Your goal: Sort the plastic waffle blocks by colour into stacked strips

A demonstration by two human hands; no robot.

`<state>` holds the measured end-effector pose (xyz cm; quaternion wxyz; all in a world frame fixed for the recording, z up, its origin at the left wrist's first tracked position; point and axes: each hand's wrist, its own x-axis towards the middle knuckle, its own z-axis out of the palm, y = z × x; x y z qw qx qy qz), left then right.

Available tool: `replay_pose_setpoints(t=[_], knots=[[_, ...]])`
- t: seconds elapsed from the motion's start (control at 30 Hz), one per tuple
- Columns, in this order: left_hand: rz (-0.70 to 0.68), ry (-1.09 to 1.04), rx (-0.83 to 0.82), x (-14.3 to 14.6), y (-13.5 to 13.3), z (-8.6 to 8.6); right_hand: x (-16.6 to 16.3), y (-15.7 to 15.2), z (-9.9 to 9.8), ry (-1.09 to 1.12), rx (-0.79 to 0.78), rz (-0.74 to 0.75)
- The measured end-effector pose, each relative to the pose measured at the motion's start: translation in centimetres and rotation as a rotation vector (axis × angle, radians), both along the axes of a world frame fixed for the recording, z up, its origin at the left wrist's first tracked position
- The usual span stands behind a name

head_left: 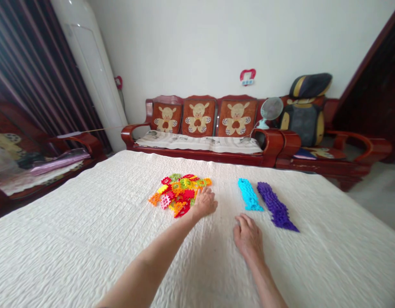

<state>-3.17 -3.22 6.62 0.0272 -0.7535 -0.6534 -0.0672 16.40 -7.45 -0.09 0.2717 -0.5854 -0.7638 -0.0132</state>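
Note:
A mixed pile of snap-together plastic building pieces (178,192) in red, orange, yellow, green and pink lies on the cloth in front of me. At its right edge is my left hand (206,202), palm down with bent, slightly parted fingers reaching the nearest pieces; no piece shows in its grasp. My right hand (248,234) rests on the cloth with loosely bent fingers and holds nothing visible. Just beyond it lies a row of light-blue pieces (249,196). A longer row of purple pieces (277,207) runs beside that, farther right.
A white quilted cloth (88,239) covers the wide table. Behind it stands a red wooden sofa (197,152) with bear-patterned cushions. A small fan (271,109) and an armchair with a massage cushion (302,122) are at the back right. Another armchair (91,143) stands left.

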Motion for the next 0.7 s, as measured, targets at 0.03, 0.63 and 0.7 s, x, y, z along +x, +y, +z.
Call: replay_pose_setpoints(t=[0.03, 0.63, 0.7], knots=[[0.002, -0.026, 0.012, 0.0, -0.5, -0.4, 0.0, 0.0, 0.0, 0.001, 0.004, 0.001], [-0.187, -0.221, 0.044, 1.5, -1.7, -3.2, 2.3, 2.0, -2.2, 0.121, 0.158, 0.151], [-0.145, -0.282, 0.105, -0.1, -1.1, -2.2, 2.3, 1.8, -2.1, 0.104, 0.165, 0.163]])
